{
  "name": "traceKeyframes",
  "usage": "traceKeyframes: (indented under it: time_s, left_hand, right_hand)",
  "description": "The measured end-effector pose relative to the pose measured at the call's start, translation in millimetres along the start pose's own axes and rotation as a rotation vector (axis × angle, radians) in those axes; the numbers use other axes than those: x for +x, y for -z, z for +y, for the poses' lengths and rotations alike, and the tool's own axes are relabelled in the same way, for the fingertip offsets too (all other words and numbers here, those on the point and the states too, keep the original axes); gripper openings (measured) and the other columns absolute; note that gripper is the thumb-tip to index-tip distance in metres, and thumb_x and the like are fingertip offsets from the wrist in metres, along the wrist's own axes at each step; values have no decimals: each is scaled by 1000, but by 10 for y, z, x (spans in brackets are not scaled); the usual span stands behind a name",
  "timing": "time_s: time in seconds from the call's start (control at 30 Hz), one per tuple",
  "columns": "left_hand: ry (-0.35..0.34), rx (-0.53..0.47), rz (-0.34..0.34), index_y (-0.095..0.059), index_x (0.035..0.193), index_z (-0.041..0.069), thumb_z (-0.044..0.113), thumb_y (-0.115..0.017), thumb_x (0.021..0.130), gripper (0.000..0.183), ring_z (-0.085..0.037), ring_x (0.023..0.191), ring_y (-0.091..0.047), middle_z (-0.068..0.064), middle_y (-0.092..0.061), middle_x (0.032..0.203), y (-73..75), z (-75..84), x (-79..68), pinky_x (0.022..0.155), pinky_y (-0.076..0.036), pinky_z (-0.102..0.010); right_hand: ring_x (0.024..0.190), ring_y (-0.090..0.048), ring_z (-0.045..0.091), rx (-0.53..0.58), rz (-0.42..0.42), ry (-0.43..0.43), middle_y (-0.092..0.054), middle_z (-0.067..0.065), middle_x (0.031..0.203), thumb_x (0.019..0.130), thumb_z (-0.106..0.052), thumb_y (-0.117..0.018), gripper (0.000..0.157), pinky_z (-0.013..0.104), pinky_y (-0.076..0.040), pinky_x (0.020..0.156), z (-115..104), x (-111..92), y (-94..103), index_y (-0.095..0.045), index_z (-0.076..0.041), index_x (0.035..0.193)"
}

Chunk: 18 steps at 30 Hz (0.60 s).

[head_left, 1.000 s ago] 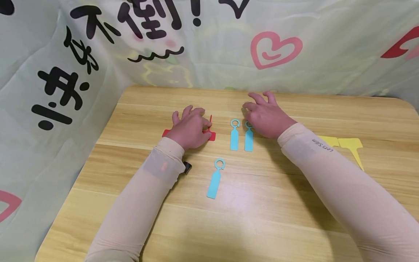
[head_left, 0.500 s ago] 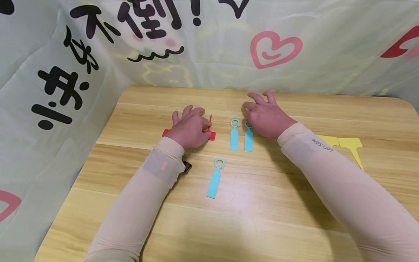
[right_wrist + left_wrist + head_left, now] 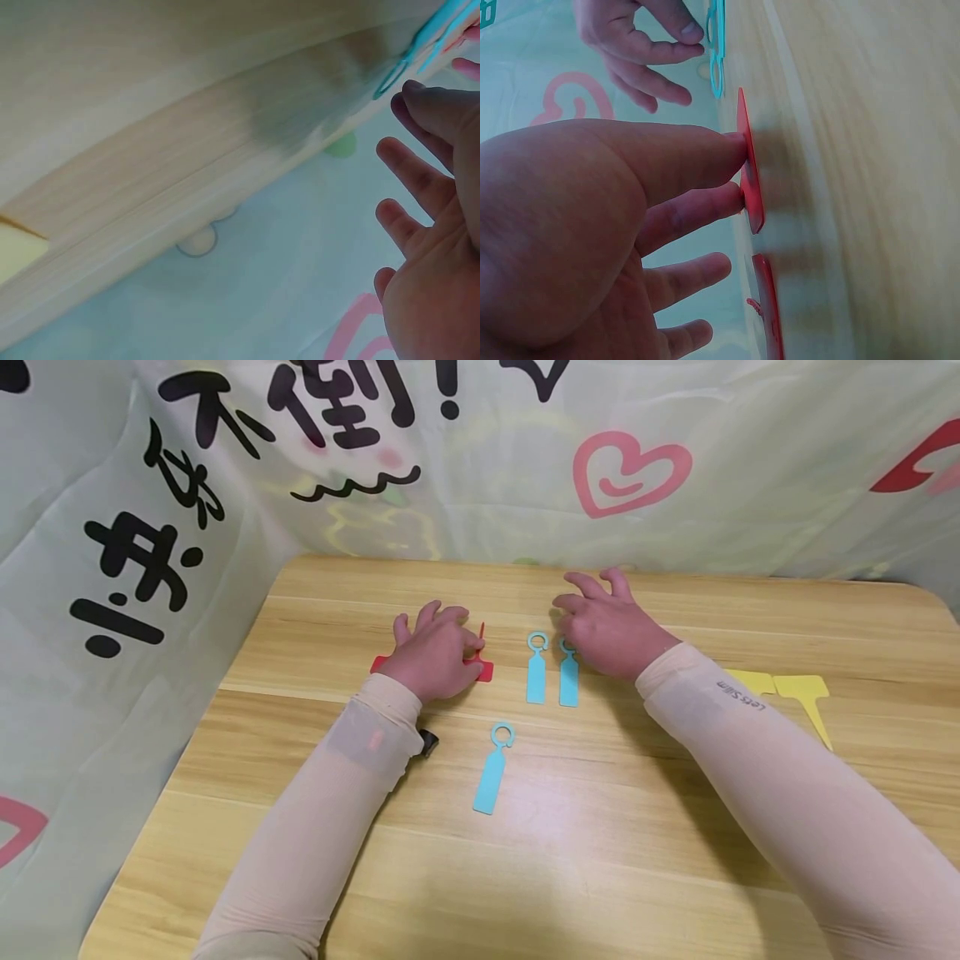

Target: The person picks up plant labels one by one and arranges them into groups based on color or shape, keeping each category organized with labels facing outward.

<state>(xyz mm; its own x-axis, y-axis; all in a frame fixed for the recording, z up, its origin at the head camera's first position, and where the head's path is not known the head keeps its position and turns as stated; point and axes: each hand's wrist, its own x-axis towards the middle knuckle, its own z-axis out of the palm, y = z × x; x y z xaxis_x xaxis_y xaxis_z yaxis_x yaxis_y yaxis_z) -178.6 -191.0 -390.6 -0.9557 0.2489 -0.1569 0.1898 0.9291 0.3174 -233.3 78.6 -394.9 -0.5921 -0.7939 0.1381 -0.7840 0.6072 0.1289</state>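
Observation:
My left hand [image 3: 435,656] is over the red T-shaped plant labels lying on the table. Its thumb and index fingertip touch one red label [image 3: 754,195], whose thin stem points away from me in the head view. A second red label [image 3: 771,315] lies beside it, partly covered by the hand in the head view. My right hand [image 3: 603,627], fingers loosely spread, hovers by the ring of a blue hang tag [image 3: 569,685]. In the right wrist view its fingertips look just apart from that ring. Another blue hang tag [image 3: 536,681] lies parallel to its left.
A third blue hang tag [image 3: 489,783] lies slightly slanted, nearer to me. Yellow T-shaped labels [image 3: 806,687] lie to the right, partly behind my right sleeve [image 3: 757,752]. A printed cloth [image 3: 495,527] hangs behind the wooden table's far edge.

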Motion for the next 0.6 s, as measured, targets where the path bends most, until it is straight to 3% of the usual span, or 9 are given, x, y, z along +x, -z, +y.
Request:
traceKeyframes:
  time_s: [0.13,0.6]
  left_hand:
    - [-3,9,-1,-79,86,33,36,-70,93,11,-39,154,-12,-1,-39,159,-3,0,9,111,0,-73]
    - [0,23,-4,-80,99,33,37,-70,93,12,-40,153,-12,-1,-38,160,-4,-2,10,111,0,-73]
  right_hand:
    - [142,-35,45,1,24,15,-66,13,129,85,3,-74,11,68,-24,106,-46,-18,22,-78,-7,87]
    - [145,-32,43,-3,38,69,-64,12,133,86,-3,-80,26,67,-26,106,-289,-22,95,-80,-11,110]
